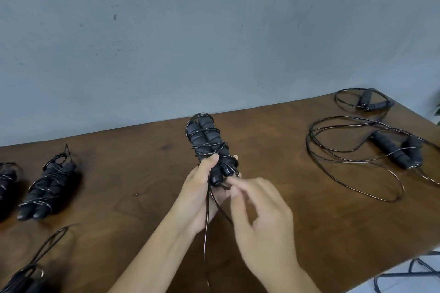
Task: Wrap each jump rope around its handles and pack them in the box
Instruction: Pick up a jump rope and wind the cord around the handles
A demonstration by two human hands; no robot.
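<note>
While the left hand (198, 194) is gripping the lower end of a pair of black foam handles (206, 143), its thumb is pressing across the front of them and its fingers are curling round the back, their tips showing at the right side of the bundle. The handles are standing side by side, tilted slightly away from the camera above the middle of the brown wooden table (273, 173), and the thin black cord (206, 219) is winding round them in several loose turns. A free length of that cord is hanging down from the bundle past the left wrist. The right hand (259, 211) is sitting just beside the handle ends, its index finger and thumb reaching toward the cord near the handle caps; whether they are actually pinching the cord is hard to tell, and the other fingers are lying loosely curled. On the left of the table a wrapped jump rope (47, 188) is lying, with part of another wrapped bundle (6, 181) at the frame edge and a further rope (35, 266) at the lower left corner. On the right, an unwrapped jump rope (395, 150) is lying with its cord spread in wide loops, and a second loose rope (366, 100) is lying beyond it near the grey wall (214, 31).
</note>
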